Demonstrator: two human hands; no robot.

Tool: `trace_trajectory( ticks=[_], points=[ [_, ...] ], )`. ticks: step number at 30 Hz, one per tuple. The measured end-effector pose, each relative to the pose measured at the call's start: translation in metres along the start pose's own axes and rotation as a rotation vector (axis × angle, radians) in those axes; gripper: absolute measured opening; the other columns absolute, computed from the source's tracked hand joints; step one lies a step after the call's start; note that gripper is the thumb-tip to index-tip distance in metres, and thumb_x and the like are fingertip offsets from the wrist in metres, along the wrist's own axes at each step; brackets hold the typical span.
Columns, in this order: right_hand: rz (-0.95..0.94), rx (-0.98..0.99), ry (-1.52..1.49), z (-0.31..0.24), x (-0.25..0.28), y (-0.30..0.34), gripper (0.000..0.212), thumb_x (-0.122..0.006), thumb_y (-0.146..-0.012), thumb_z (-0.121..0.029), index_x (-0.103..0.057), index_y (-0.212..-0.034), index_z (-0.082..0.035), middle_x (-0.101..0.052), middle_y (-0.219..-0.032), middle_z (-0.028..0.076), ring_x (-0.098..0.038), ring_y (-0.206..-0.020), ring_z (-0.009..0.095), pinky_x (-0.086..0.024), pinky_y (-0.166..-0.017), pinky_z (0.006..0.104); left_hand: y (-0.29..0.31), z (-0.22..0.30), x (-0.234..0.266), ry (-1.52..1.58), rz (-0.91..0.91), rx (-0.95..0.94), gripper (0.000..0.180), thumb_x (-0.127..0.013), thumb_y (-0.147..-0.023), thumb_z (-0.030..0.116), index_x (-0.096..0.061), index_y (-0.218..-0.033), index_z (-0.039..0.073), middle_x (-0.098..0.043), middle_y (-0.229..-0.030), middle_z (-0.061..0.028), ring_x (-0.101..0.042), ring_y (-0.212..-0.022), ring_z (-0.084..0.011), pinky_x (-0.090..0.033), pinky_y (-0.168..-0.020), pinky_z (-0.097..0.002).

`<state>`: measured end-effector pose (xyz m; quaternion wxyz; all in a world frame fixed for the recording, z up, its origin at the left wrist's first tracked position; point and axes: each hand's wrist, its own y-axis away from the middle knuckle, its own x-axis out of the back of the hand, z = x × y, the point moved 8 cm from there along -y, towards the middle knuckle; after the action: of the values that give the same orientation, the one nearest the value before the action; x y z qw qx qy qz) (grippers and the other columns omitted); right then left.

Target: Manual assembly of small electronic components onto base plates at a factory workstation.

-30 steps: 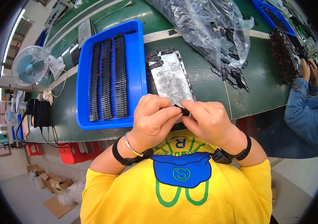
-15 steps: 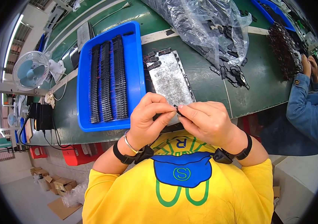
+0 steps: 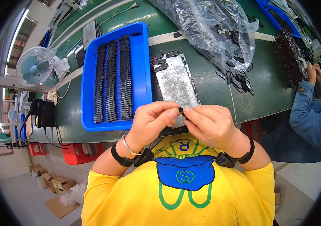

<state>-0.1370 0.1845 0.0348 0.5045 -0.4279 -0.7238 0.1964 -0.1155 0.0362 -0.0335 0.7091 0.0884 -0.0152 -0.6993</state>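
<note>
Close to my chest, a small black part (image 3: 183, 111) is pinched between the fingertips of my left hand (image 3: 153, 119) and my right hand (image 3: 214, 123). Both hands are closed on it, and the fingers cover most of its shape. Just beyond them lies a flat silvery metal plate (image 3: 175, 81) with black pieces along its right edge. Several small black parts with thin red wires (image 3: 160, 61) rest at its far left corner. Left of the plate stands a blue tray (image 3: 142, 81) holding three long rows of black parts (image 3: 111, 83) with wires among them.
A clear plastic bag (image 3: 213, 30) of black pieces lies at the far right, with loose black pieces (image 3: 241, 81) by its mouth. A white fan (image 3: 36, 67) stands at the left. A co-worker's hands (image 3: 314, 73) work beside a dark wired stack (image 3: 290, 56) at the right.
The view has shifted slightly, so the tray and plate sit a little further right. My hands still pinch the small black part, which shows more clearly now.
</note>
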Motion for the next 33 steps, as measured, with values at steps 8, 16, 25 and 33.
trace_trajectory(
  ticks=[8,16,25,33],
  points=[
    [-0.012,0.000,0.012,0.000,0.001,0.004,0.031,-0.076,-0.062,0.001,-0.066,-0.092,0.001,-0.064,-0.076,0.010,-0.065,-0.063,0.024,-0.052,-0.053,0.0305,0.005,0.037,-0.015,-0.533,0.028,-0.347,0.021,-0.075,-0.080,0.011,-0.069,-0.097,0.000,-0.068,-0.082,-0.0101,-0.064,-0.067,-0.0111,-0.050,-0.058,-0.0232],
    [-0.011,0.041,-0.005,-0.004,0.002,0.007,0.030,-0.076,-0.063,0.001,-0.066,-0.091,0.002,-0.064,-0.075,0.009,-0.064,-0.062,0.023,-0.051,-0.052,0.0302,0.007,0.040,-0.015,-0.619,0.018,-0.343,0.011,-0.070,-0.082,0.003,-0.070,-0.092,-0.002,-0.069,-0.083,-0.0091,-0.065,-0.072,-0.0110,-0.050,-0.062,-0.0215],
    [-0.013,0.071,0.014,-0.006,0.003,0.008,0.029,-0.076,-0.063,0.001,-0.066,-0.090,0.002,-0.064,-0.075,0.009,-0.062,-0.060,0.022,-0.049,-0.051,0.0295,0.003,0.010,-0.007,-0.159,0.017,0.002,0.010,-0.068,-0.084,0.003,-0.069,-0.092,-0.003,-0.068,-0.082,-0.0077,-0.063,-0.069,-0.0097,-0.049,-0.061,-0.0199],
    [-0.001,0.064,0.003,-0.006,0.003,0.009,0.030,-0.075,-0.063,0.001,-0.065,-0.091,0.002,-0.063,-0.074,0.009,-0.062,-0.059,0.022,-0.049,-0.050,0.0297,0.004,0.026,-0.013,-0.473,-0.014,-0.210,0.011,-0.066,-0.086,0.002,-0.069,-0.095,-0.004,-0.068,-0.083,-0.0064,-0.062,-0.069,-0.0085,-0.049,-0.061,-0.0195]
  ],
)
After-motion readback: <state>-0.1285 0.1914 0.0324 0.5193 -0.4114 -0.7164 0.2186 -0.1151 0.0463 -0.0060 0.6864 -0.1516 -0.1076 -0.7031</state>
